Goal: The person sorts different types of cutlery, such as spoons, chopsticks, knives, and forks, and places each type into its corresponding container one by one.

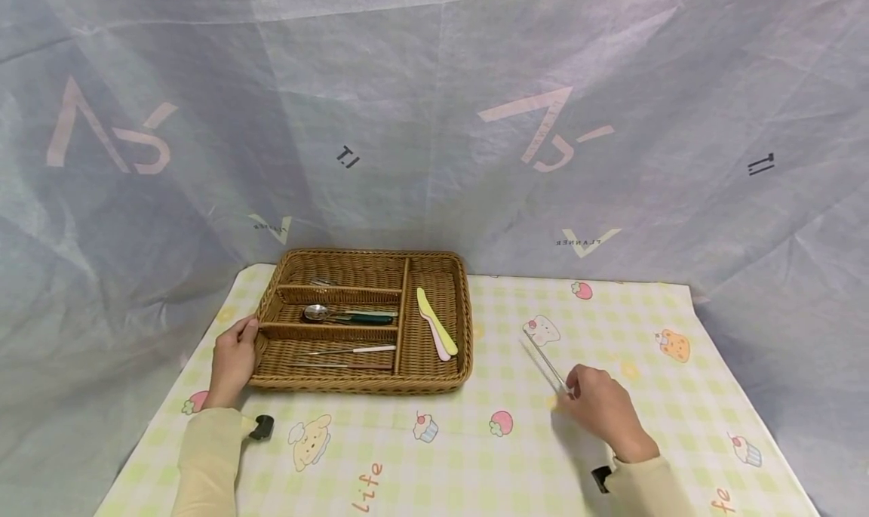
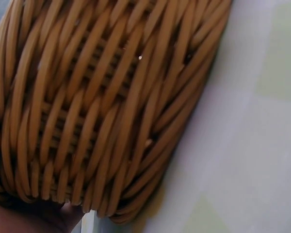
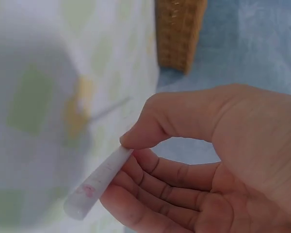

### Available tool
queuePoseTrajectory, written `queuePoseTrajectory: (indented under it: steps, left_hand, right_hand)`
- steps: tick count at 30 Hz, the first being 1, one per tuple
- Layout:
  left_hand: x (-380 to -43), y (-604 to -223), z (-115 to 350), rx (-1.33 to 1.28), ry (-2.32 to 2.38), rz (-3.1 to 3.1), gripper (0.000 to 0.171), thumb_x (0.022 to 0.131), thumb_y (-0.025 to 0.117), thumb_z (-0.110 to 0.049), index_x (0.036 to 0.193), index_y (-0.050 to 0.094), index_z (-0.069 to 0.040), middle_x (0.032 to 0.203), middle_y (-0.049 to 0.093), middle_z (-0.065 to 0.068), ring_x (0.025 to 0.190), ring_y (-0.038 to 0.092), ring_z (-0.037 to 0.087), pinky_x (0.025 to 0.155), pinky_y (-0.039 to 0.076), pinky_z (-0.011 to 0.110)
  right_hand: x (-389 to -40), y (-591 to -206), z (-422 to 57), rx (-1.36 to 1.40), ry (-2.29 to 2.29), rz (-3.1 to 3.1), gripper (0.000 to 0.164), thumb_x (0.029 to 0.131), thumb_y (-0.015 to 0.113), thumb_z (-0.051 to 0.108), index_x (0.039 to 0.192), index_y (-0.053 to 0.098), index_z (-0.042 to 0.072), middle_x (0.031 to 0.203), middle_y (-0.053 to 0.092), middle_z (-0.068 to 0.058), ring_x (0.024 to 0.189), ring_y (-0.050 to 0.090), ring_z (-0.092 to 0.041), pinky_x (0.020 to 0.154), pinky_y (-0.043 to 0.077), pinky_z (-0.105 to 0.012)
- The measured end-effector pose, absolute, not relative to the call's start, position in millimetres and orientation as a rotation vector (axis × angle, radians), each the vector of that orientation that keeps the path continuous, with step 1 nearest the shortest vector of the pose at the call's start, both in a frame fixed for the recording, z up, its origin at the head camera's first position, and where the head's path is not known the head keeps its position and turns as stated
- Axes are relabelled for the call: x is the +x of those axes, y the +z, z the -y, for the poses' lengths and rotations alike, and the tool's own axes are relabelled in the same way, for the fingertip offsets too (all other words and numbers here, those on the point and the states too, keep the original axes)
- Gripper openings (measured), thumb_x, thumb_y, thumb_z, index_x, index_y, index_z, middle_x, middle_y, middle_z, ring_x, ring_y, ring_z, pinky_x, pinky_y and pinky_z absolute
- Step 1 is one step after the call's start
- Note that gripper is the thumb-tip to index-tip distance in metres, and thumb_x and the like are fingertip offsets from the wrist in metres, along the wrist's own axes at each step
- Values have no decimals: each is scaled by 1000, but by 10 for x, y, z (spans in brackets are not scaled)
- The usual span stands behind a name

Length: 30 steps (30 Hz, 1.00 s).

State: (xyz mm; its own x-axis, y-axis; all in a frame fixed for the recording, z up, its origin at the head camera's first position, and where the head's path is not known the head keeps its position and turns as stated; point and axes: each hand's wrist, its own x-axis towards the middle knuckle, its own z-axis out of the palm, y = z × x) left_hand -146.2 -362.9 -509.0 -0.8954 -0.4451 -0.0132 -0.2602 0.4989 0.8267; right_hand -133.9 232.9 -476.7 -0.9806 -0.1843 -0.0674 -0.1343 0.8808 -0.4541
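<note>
My left hand (image 1: 233, 355) grips the left wall of a brown wicker cutlery tray (image 1: 353, 383). In the left wrist view the woven wall (image 2: 102, 97) hides most of that hand. Over the cloth right of the tray, my right hand (image 1: 600, 404) pinches a slim chopstick (image 1: 546, 362) between thumb and fingers, its thin metal end pointing away toward the back left. Up close in the right wrist view, its white handle (image 3: 99, 182) bears a pink pattern. Slim sticks with white (image 1: 373, 349) and brown (image 1: 370, 366) ends lie in the tray's front left compartment.
Spoons (image 1: 316, 312) and a dark green handle (image 1: 370, 319) lie in the middle left compartment, fork heads (image 1: 322, 281) in the back one. A yellow knife (image 1: 437, 321) overlaps a pink one (image 1: 441, 345) at right. Grey fabric (image 1: 434, 124) hangs behind the checked tablecloth (image 1: 462, 472).
</note>
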Motion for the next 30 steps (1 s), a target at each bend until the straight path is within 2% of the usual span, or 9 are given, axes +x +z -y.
queuePoseTrajectory:
  steps: [10, 15, 19, 22, 26, 30]
  left_hand:
    - [-1460, -5091, 3624, 624, -1360, 2544, 60, 119, 35, -38, 161, 45, 3, 164, 43, 29, 155, 33, 49, 127, 30, 64]
    - [-1460, -5085, 3627, 616, -1362, 2541, 60, 119, 35, -38, 161, 45, 3, 163, 43, 29, 155, 34, 50, 127, 30, 64]
    - [-1460, -5084, 3628, 606, -1361, 2541, 59, 119, 35, -38, 160, 46, 3, 163, 44, 30, 154, 34, 50, 126, 31, 64]
    - [-1458, -5082, 3626, 605, -1356, 2541, 59, 119, 35, -38, 160, 46, 3, 162, 44, 30, 154, 35, 50, 126, 31, 64]
    - [-1460, -5078, 3625, 601, -1356, 2543, 60, 119, 35, -38, 160, 46, 4, 162, 44, 31, 154, 35, 51, 125, 31, 65]
    - [-1458, -5071, 3627, 603, -1351, 2548, 60, 119, 35, -39, 160, 45, 3, 162, 44, 30, 154, 35, 50, 126, 31, 65]
  right_hand:
    - [-1504, -4333, -1890, -470, -718, -2981, 10, 84, 69, 0, 92, 70, 5, 76, 57, 1, 62, 48, -15, 56, 44, -32]
    - [-1637, -4140, -1559, -674, -685, -3000, 14, 81, 71, -3, 91, 71, 7, 78, 61, 1, 67, 53, -13, 58, 49, -34]
    - [-1737, -4043, -1258, -841, -655, -2984, 17, 80, 73, -6, 94, 73, 4, 82, 67, 0, 70, 61, -13, 58, 54, -34]
    - [-1807, -3995, -1022, -946, -649, -2945, 17, 79, 71, -9, 91, 74, 3, 85, 69, -2, 70, 63, -15, 58, 55, -34]
    - [-1881, -3955, -721, -1076, -605, -2870, 20, 79, 67, -12, 86, 74, 6, 86, 72, -5, 69, 62, -15, 58, 55, -34]
    - [-1932, -3918, -418, -1192, -502, -2784, 23, 78, 64, -16, 78, 67, 7, 82, 70, -5, 63, 50, -10, 55, 48, -28]
